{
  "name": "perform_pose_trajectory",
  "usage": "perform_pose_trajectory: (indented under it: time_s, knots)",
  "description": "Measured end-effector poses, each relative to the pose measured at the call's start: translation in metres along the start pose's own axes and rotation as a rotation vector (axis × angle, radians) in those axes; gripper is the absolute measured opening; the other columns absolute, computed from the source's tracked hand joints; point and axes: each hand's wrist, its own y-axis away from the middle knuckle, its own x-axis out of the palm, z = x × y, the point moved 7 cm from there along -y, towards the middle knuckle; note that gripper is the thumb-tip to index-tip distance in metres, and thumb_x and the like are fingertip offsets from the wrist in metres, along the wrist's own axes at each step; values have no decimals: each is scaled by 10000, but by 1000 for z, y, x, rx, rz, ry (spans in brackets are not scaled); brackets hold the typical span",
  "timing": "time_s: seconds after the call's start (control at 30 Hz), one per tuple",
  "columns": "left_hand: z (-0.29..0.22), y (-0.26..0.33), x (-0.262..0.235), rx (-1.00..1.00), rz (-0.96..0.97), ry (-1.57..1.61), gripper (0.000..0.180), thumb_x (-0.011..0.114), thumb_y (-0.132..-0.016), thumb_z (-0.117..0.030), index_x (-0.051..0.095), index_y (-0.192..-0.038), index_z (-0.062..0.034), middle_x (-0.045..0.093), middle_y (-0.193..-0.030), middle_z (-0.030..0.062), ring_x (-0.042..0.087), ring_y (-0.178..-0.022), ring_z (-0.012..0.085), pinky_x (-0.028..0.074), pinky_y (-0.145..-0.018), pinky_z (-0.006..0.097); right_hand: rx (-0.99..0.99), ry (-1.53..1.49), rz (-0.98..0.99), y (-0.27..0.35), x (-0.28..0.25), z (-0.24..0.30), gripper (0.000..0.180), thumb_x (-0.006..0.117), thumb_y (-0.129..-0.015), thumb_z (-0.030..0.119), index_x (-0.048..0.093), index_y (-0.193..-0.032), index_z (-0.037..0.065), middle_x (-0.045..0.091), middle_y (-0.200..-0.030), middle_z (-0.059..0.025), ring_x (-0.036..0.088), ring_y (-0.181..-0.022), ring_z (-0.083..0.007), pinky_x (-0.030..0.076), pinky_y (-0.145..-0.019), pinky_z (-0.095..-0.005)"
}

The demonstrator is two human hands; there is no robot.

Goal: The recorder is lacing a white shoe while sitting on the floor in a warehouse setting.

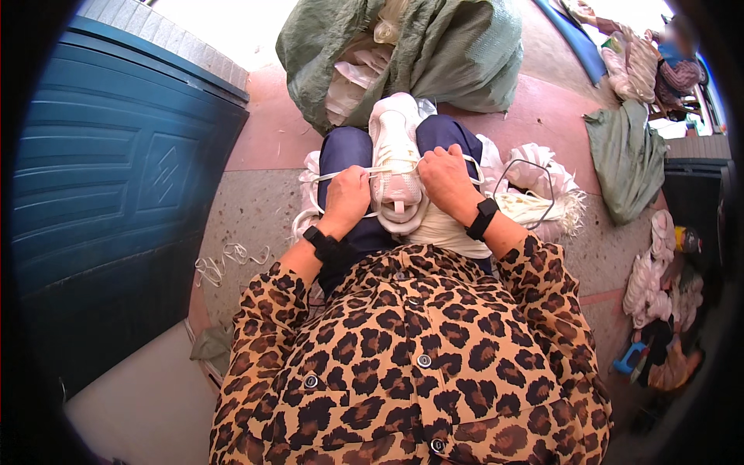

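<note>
A white sneaker [396,139] rests between my knees, toe pointing away from me and heel toward me. White shoelace [383,169] runs across its upper, with loops hanging out to both sides. My left hand [347,200] is closed on the lace at the left of the shoe. At the shoe's right side my right hand [448,183] pinches the lace as well, its knuckles close to the shoe opening. Both wrists wear black bands. Fingertips of both hands are partly hidden by the hands themselves.
A large green woven sack [473,62] with pale items inside stands just ahead. A bundle of white laces [535,208] lies by my right leg. Loose lace [229,263] is on the floor at left, near a blue door [116,155]. Another person sits at the far right.
</note>
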Motion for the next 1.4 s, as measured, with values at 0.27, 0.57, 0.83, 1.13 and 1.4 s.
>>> perform_pose_trajectory:
  time_s: [0.27,0.57,0.83,1.13,1.4]
  knots:
    - [-30,1,1,276,95,-249,78,469,-779,-77,518,-748,-25,555,-711,180,549,-719,344,439,-640,435,-6,6,3,-1,3,-3,55,540,-670,84,591,-656,100,533,-674,-30,510,-696,-190,319,-686,-350]
    - [-45,3,-16,324,-147,-356,112,586,-745,-179,598,-705,-74,561,-650,59,517,-691,251,379,-621,380,190,-106,-119,10,-19,-12,144,621,-687,236,595,-645,101,529,-702,-30,473,-777,-198,308,-677,-354]
    - [-46,16,-8,206,-21,-495,258,630,-709,-200,591,-901,-32,580,-807,84,493,-820,256,383,-639,361,226,-71,11,13,-7,-11,196,578,-739,242,606,-671,61,545,-732,-68,486,-789,-231,330,-680,-385]
    - [-29,4,-10,222,41,-76,156,603,-728,-140,614,-825,-19,597,-837,133,521,-798,287,412,-717,378,291,-608,-71,17,7,-31,95,520,-750,104,543,-767,13,554,-741,-140,518,-759,-323,402,-654,-404]
    - [-89,-23,32,578,158,-363,104,596,-678,-115,552,-698,-23,549,-708,125,514,-750,294,441,-652,371,374,-797,-79,18,6,-33,64,533,-725,55,489,-759,24,531,-689,-153,521,-711,-333,409,-623,-395]
